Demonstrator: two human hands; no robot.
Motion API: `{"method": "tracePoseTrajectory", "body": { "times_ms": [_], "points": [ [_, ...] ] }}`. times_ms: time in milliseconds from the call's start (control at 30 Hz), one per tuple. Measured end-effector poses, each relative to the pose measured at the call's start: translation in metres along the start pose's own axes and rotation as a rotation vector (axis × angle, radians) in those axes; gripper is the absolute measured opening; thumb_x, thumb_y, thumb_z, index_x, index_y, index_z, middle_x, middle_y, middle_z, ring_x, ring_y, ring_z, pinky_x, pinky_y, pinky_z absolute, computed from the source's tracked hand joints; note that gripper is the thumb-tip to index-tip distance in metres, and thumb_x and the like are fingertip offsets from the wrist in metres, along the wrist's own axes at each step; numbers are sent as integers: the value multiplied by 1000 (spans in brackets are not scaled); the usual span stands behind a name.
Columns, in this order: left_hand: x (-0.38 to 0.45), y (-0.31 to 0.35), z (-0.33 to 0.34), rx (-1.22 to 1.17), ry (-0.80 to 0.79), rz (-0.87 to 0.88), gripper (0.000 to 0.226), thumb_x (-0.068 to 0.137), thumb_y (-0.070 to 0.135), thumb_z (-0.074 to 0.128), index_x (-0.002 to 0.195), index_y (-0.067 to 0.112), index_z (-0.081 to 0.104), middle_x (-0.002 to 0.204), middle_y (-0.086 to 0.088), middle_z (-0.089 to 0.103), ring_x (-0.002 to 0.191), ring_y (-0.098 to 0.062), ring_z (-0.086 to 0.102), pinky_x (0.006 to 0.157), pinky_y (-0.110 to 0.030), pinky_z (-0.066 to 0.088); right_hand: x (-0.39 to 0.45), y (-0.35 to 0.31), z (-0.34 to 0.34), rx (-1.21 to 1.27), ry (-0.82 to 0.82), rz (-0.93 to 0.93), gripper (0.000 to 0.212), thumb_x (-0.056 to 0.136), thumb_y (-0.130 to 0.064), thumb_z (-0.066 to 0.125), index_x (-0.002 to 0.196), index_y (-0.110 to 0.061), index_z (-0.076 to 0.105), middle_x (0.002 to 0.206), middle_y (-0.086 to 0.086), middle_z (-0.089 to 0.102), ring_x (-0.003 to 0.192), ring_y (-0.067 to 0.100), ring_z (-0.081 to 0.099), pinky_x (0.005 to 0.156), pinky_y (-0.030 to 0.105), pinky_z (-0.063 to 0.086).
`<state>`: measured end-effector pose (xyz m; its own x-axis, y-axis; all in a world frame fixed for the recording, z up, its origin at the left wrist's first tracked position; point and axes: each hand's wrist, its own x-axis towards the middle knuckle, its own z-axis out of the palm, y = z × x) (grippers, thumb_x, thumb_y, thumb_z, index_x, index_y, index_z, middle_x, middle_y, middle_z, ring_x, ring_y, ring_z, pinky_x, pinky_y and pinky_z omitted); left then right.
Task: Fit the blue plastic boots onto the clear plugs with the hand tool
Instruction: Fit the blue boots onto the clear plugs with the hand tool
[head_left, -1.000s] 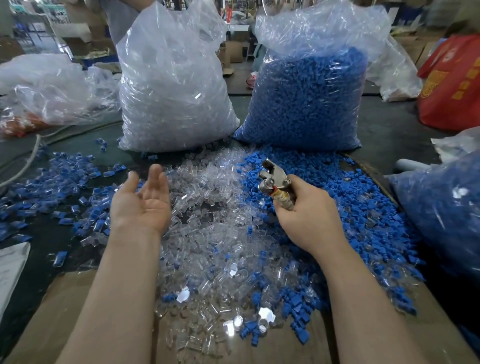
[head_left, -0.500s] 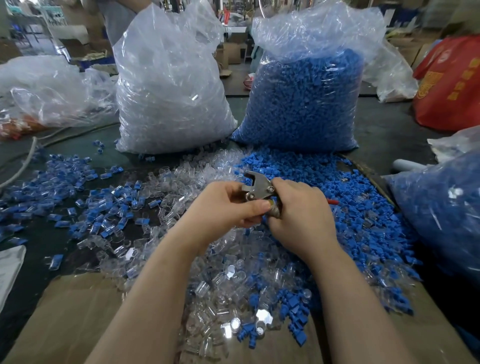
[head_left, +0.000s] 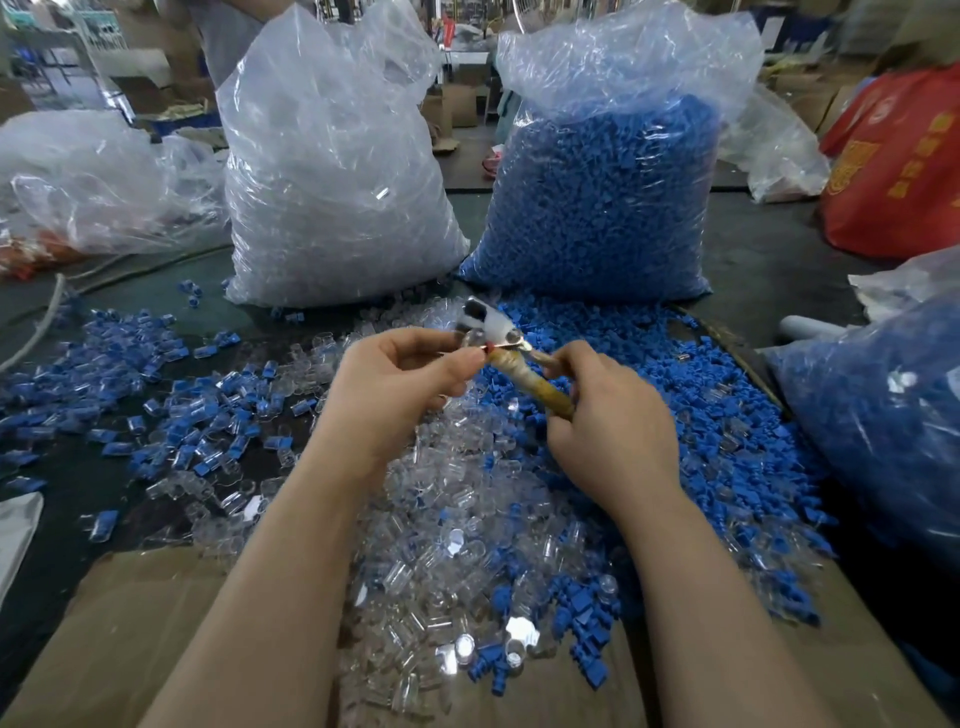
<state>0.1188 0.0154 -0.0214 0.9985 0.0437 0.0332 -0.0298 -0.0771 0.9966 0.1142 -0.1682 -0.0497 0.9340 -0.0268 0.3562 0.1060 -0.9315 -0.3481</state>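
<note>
Right hand (head_left: 608, 431) clenched around tape-wrapped metal hand tool (head_left: 511, 358); left hand (head_left: 400, 387) fingers pinch something small at its head, likely loading it.

Two tall bags (head_left: 337, 182) wall the back; loose plugs (head_left: 441, 519) and boots (head_left: 675, 374) crowd the middle.

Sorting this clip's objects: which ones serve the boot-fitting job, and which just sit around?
Job:
hand tool
loose clear plugs
loose blue boots
left hand
right hand

Lying about:
red bag
cardboard sheet
grey cable
</note>
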Motion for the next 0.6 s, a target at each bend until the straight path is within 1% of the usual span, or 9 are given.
{"method": "tracePoseTrajectory", "body": {
  "times_ms": [33, 67, 133, 200, 300, 333, 400, 500, 600],
  "points": [
    [1, -3, -2, 120, 53, 17, 25, 72, 28, 83, 94, 21, 73, 78, 0, 74, 70, -9, 67, 67, -25, 55, 2, 2, 1, 30, -26, 46, 25, 83, -22, 59, 104, -29, 46, 76, -10, 47, 65, 15, 45, 54, 30, 32],
    [3, -6, -4, 259, 114, 29, 18, 76, 30, 82, 91, 25, 73, 79, 2, 74, 73, -10, 68, 69, -27, 55, 3, 5, 1, 46, -41, 92, 20, 86, -23, 57, 100, -29, 44, 71, -10, 45, 59, 12, 42, 49, 28, 26],
    [5, -14, -8, 526, 195, 28, 13, 82, 33, 77, 92, 28, 71, 80, 8, 71, 75, -10, 67, 66, -25, 52, 4, 11, 2, 73, -34, 154, 12, 89, -24, 56, 93, -28, 46, 66, -8, 47, 56, 11, 43, 46, 26, 24],
    [6, -19, -10, 700, 188, 3, 15, 84, 35, 74, 96, 26, 70, 82, 13, 67, 75, -5, 62, 61, -23, 44, 5, 13, 3, 99, -29, 180, 10, 89, -26, 58, 86, -27, 49, 65, -6, 50, 56, 12, 45, 46, 25, 25],
    [7, -22, -10, 822, 141, -17, 14, 88, 33, 70, 100, 27, 69, 81, 17, 63, 74, -1, 57, 58, -19, 38, 7, 12, 5, 122, -88, 193, 12, 90, -30, 60, 82, -28, 52, 67, -6, 54, 58, 11, 48, 46, 25, 29],
    [7, -22, -10, 859, 133, -19, 13, 88, 31, 69, 101, 27, 69, 81, 16, 62, 74, -2, 57, 59, -20, 38, 7, 11, 6, 110, -108, 190, 10, 90, -31, 60, 83, -27, 54, 68, -6, 55, 59, 12, 48, 46, 25, 30],
    [6, -23, -10, 929, 119, -20, 16, 89, 25, 67, 105, 27, 69, 87, 11, 64, 80, -10, 58, 69, -24, 43, 7, 8, 10, 54, -133, 172, 8, 88, -32, 61, 87, -25, 57, 69, -6, 54, 59, 13, 48, 47, 25, 29],
    [7, -24, -10, 1008, 70, -37, 21, 89, 22, 64, 110, 26, 68, 108, 1, 68, 97, -19, 61, 87, -33, 51, 7, 4, 13, -45, -154, 157, 9, 86, -31, 62, 87, -25, 55, 67, -6, 50, 56, 13, 43, 45, 24, 26],
    [7, -25, -10, 990, 19, -50, 25, 92, 21, 62, 115, 24, 69, 114, 1, 69, 100, -18, 62, 90, -33, 51, 7, 3, 15, -123, -158, 137, 11, 88, -33, 61, 87, -26, 52, 67, -6, 47, 55, 13, 39, 45, 25, 23]
  ]
}}
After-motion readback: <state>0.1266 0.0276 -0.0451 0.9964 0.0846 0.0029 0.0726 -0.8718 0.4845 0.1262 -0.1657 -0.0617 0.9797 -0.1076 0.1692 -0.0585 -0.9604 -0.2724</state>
